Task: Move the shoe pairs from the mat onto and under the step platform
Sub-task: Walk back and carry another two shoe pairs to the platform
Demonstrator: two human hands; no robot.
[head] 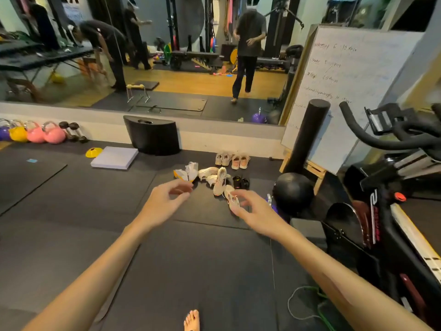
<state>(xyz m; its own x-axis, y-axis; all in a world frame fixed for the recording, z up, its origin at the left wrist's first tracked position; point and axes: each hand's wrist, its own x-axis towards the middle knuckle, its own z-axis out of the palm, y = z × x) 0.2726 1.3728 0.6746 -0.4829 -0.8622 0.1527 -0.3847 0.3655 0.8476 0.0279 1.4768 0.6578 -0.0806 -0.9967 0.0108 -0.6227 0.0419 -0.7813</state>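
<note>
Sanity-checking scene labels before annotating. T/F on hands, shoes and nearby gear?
1. Both hands, left hand and right hand, hold nothing. True.
2. The black shoes stand by the mirror wall. False: the pink-toned pair and a pale pair stand there.
3. The yellow cone lies beside the lilac pad. True.
4. The medicine ball is left of the shoes. False: right.

Pink kettlebells (45,134) line the mirror wall; a whiteboard (343,91) leans behind a black medicine ball (293,192).
</note>
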